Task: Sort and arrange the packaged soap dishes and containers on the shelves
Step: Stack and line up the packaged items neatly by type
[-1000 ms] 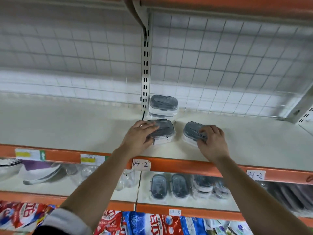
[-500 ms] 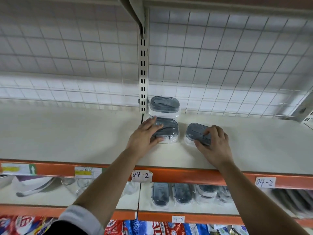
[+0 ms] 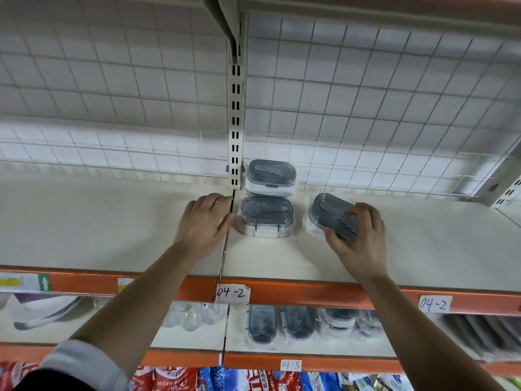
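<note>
Three wrapped soap dishes with grey ribbed lids lie on the cream upper shelf [image 3: 112, 227]. The rear dish [image 3: 271, 176] stands by the slotted upright. Just in front of it sits the middle dish [image 3: 266, 215]. My left hand [image 3: 204, 221] rests on the shelf left of the middle dish, fingers relaxed, its fingertips beside the wrapper. To the right, my right hand [image 3: 359, 238] grips the third dish [image 3: 329, 213], which is turned at an angle; the fingers cover its near end.
A wire grid [image 3: 366, 108] backs the shelf. The orange shelf edge [image 3: 324, 294] carries "04-2" labels. On the shelf below lie more wrapped soap dishes [image 3: 282, 323], clear containers [image 3: 191, 317] and white dishes [image 3: 42, 311]. Red and blue bags [image 3: 197, 379] fill the bottom row.
My left hand has come off the middle dish and now lies on the shelf to its left. My right hand still holds the third dish, shifted slightly right and back.
</note>
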{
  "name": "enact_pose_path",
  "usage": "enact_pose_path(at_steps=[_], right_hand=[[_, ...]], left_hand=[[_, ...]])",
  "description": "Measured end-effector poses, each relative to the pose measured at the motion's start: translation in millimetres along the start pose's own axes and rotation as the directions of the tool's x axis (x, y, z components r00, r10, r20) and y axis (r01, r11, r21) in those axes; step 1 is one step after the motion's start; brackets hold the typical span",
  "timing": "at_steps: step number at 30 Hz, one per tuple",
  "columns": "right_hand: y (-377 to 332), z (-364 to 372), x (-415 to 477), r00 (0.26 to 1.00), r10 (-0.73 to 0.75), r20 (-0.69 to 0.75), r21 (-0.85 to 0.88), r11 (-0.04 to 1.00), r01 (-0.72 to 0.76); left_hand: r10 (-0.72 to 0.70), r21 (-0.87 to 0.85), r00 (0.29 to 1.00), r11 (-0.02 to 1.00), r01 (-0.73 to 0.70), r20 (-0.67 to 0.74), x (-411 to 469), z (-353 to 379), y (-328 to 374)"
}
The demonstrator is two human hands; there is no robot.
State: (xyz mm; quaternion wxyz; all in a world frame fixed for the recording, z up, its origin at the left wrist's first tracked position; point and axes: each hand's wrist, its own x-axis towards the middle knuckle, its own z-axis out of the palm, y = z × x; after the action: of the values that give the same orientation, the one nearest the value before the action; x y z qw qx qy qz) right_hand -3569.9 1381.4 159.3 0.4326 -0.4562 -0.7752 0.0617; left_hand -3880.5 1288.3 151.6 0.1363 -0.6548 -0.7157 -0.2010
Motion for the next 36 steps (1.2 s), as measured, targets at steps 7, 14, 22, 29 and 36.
enact_pose_path(at_steps=[7,14,22,29,36], right_hand=[[-62,34,18,0.976,-0.192,0.107,0.181,0.968,0.171],[-76,75,35,0.952,-0.257,0.167,-0.031,0.963,0.266],[-74,85,34,0.964,-0.242,0.111,-0.085,0.964,0.251],[-74,67,30,0.933,-0.239,0.269,-0.064,0.962,0.264],[-62,25,6,0.942,-0.253,0.222,-0.016,0.965,0.263]], left_hand=[[-0.206,-0.072,0.979,0.976,0.206,0.007,-1,6,-5],[-0.202,-0.061,0.979,0.977,0.202,0.017,-1,4,-5],[-0.225,-0.082,0.973,0.970,0.229,0.053,0,8,-8],[-0.198,-0.231,0.976,0.957,0.173,-0.093,-7,-11,-2],[-0.061,-0.225,0.990,0.974,0.031,-0.125,-22,-27,46]])
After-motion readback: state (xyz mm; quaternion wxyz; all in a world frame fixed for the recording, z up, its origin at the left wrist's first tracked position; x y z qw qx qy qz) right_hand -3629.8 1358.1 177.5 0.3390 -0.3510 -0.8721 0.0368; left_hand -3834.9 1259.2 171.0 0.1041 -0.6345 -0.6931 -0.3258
